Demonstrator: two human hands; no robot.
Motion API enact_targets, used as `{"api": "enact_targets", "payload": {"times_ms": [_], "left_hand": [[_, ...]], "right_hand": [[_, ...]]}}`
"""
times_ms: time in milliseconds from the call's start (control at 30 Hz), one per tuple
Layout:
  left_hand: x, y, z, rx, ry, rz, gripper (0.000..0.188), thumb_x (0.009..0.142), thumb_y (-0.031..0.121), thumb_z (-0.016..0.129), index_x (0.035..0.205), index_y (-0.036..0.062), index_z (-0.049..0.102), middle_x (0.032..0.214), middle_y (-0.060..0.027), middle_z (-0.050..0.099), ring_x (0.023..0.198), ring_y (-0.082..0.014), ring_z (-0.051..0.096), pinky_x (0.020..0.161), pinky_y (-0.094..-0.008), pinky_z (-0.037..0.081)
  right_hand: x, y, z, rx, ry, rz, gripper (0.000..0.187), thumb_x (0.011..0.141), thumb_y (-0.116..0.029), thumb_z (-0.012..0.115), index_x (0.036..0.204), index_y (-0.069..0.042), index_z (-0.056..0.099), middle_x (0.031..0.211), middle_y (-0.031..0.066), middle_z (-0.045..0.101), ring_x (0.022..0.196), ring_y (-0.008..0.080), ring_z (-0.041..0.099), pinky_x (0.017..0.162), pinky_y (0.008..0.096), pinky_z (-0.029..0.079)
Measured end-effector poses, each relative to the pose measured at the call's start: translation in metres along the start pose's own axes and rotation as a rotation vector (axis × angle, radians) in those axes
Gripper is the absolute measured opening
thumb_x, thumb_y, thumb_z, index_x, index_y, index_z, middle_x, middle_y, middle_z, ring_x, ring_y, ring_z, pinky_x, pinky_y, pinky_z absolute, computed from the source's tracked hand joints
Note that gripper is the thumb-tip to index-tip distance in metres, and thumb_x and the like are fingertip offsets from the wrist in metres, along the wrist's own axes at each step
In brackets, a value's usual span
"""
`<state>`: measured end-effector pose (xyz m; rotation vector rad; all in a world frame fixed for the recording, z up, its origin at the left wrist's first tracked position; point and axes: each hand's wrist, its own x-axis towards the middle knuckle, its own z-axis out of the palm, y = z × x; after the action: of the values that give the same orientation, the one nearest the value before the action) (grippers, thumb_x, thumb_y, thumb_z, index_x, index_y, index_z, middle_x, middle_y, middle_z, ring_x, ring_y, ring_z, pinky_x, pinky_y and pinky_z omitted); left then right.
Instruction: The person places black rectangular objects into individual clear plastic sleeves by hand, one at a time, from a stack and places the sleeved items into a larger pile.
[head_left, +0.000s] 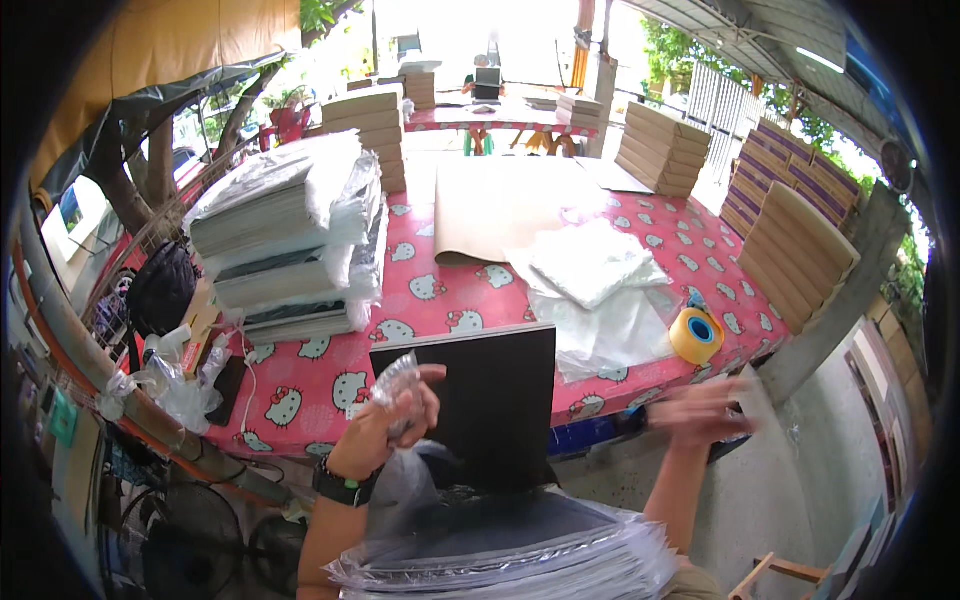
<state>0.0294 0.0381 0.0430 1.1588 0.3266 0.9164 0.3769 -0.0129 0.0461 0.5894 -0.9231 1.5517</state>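
My left hand (385, 425), with a dark watch on its wrist, is closed on a crumpled piece of clear plastic (396, 378). More clear plastic hangs below it. Beside it a flat black rectangular panel (490, 395) with a pale upper edge lies tilted at the table's near edge. My right hand (703, 410) is off the near right edge of the table, smeared by motion, so its fingers do not read clearly. Closest to me rests a stack of dark flat items in clear plastic sleeves (510, 555).
A pink cartoon-print cloth covers the table (450, 295). On it are stacked plastic-wrapped bundles (285, 235), brown paper (480, 215), clear plastic bags (595, 265) and a yellow tape roll (697, 335). Cardboard stacks (800, 255) stand right; fans (180, 540) lower left. A person (470, 88) is far off.
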Motion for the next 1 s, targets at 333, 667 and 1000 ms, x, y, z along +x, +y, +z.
{"api": "enact_targets", "payload": {"times_ms": [333, 667, 1000], "left_hand": [[0.051, -0.036, 0.041, 0.435, 0.088, 0.252, 0.058, 0.09, 0.035, 0.036, 0.132, 0.0004, 0.015, 0.136, -0.0094, 0.019, 0.124, -0.0167, 0.019, 0.1, -0.0298, 0.019], [0.036, -0.051, 0.023, 0.456, 0.334, 0.232, 0.032, 0.086, 0.022, 0.049, 0.106, -0.0028, 0.052, 0.101, -0.0063, 0.056, 0.091, -0.0111, 0.05, 0.079, -0.0247, 0.039], [0.032, -0.057, 0.026, 0.166, 0.456, 0.154, 0.023, 0.081, 0.021, 0.059, 0.091, 0.0008, 0.059, 0.076, 0.0012, 0.057, 0.068, -0.0034, 0.049, 0.06, -0.0188, 0.041]], "right_hand": [[0.064, 0.113, -0.046, -0.882, 0.179, 0.608, 0.035, 0.069, -0.003, 0.067, 0.1, -0.002, 0.051, 0.093, 0.0021, 0.053, 0.092, 0.0094, 0.049, 0.08, 0.0259, 0.04], [0.038, 0.139, -0.05, -1.068, 0.489, 0.439, 0.013, 0.083, -0.017, 0.054, 0.08, -0.004, 0.053, 0.065, -0.0061, 0.047, 0.059, 0.0011, 0.04, 0.051, 0.0172, 0.033], [0.03, 0.149, -0.045, -1.439, 0.504, 0.326, 0.025, 0.085, -0.02, 0.053, 0.069, 0.0, 0.051, 0.054, -0.002, 0.043, 0.054, 0.0016, 0.035, 0.045, 0.0193, 0.03]]}}
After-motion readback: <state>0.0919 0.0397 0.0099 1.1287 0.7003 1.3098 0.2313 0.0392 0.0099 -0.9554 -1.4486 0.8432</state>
